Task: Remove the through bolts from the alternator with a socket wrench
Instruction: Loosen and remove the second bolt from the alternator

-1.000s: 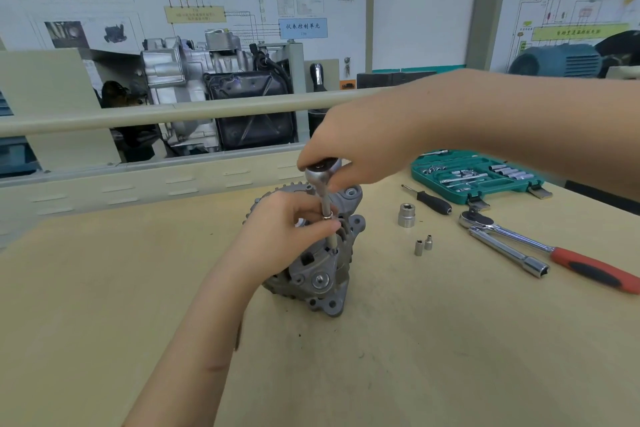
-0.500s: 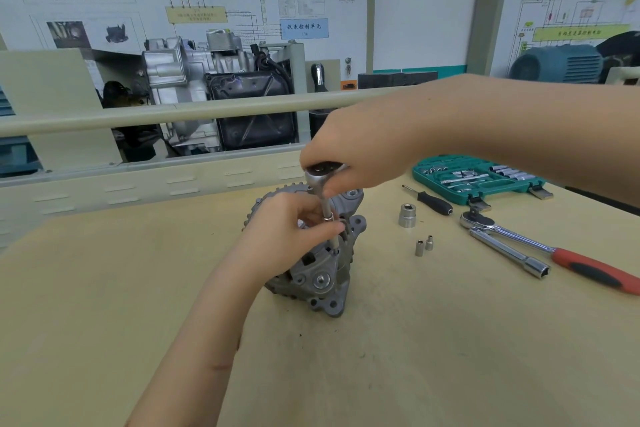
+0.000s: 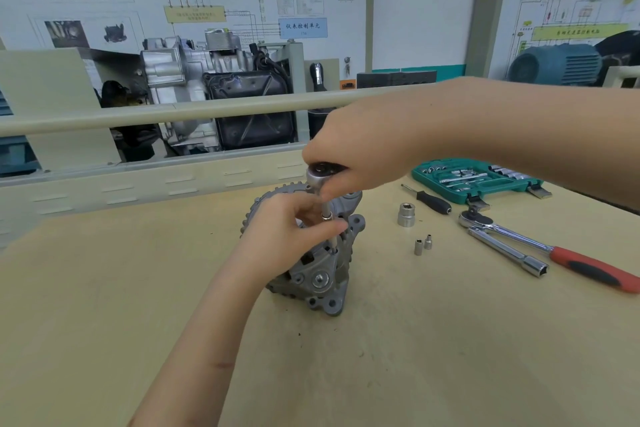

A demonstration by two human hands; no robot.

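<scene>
Loosening of a through bolt in hand, judged from the tool set upright on the alternator (image 3: 322, 274) at mid-table (image 3: 104, 288). Right hand (image 3: 349, 152) curled over the ratchet head (image 3: 320, 173), gripping it from above; handle hidden under the palm. Left hand (image 3: 291, 236) pinching the extension (image 3: 328, 218) between thumb and fingers, steadying it just above the housing. Extension near vertical, lower end meeting the rear face of the alternator beside the left thumb; bolt head itself hidden by socket and fingers, so seating not confirmable. Alternator standing on edge on the table, mounting ear (image 3: 332, 305) toward the camera, toothed rim at the far side, directly below both hands and touched by the left. Next move, as a judgement: continued turning at the head with the shaft kept square to the bolt, downward pressure enough to hold the socket seated, left pinch loose enough to let the shaft spin. Risk: tilt of the extension slipping the socket off, or the unclamped alternator rocking. Number of bolts already out not discernible. Well apart to the right: large socket (image 3: 406, 215), two small sockets (image 3: 422, 244), screwdriver (image 3: 433, 201), red-handled ratchet (image 3: 554, 250), bar (image 3: 505, 251), green case (image 3: 474, 177).
</scene>
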